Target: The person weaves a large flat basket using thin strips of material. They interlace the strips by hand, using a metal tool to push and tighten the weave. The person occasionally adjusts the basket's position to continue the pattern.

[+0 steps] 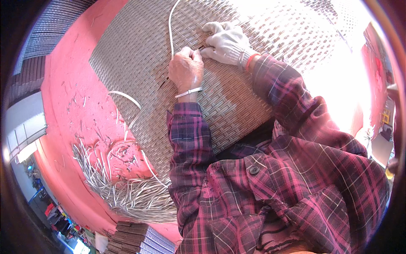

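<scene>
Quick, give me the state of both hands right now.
Left hand: closed in a pinch at the woven panel, beside a white strip; any hold is hidden.
Right hand: partly curled over the panel; whether it grips cannot be told.

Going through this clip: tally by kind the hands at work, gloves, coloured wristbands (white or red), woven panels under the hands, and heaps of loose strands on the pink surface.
Hands: 2 (left hand, right hand)
Gloves: 1 (pale glove)
Wristbands: 2 (white wristband, red wristband)
Woven panels: 1 (woven panel)
Strand heaps: 1 (strand heap)
Total: 7
</scene>
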Demonstrator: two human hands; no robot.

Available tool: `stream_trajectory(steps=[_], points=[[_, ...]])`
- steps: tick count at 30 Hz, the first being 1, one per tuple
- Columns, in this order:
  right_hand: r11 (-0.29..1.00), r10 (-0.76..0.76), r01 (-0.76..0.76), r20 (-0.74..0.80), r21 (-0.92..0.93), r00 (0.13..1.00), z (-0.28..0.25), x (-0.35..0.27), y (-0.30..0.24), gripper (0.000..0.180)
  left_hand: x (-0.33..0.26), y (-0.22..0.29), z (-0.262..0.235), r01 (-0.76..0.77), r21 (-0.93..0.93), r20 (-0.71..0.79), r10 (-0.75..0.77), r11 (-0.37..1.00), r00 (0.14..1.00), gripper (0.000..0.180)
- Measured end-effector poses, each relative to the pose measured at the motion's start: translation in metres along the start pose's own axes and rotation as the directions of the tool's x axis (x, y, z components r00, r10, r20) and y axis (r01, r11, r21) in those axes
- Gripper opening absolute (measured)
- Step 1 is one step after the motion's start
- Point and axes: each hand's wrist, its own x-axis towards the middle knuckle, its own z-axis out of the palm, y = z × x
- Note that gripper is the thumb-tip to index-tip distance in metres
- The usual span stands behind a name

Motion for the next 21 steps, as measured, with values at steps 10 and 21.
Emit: stream_trajectory(steps=[10, 21], points=[[0.930, 0.086, 0.126, -0.536, 0.346, 0.840, 0.025, 0.008, 0.022, 0.017, -0.006, 0.016, 0.028, -0.159, -0.111, -0.285, 0.122, 0.981, 0.951, 0.009], [0.534, 0.490, -0.027, -0.283, 0.845, 0.825, -0.041, -0.028, 0.095, 0.036, 0.016, 0.076, 0.039, -0.476, -0.428, -0.237, 0.413, 0.769, 0.880, 0.013]])
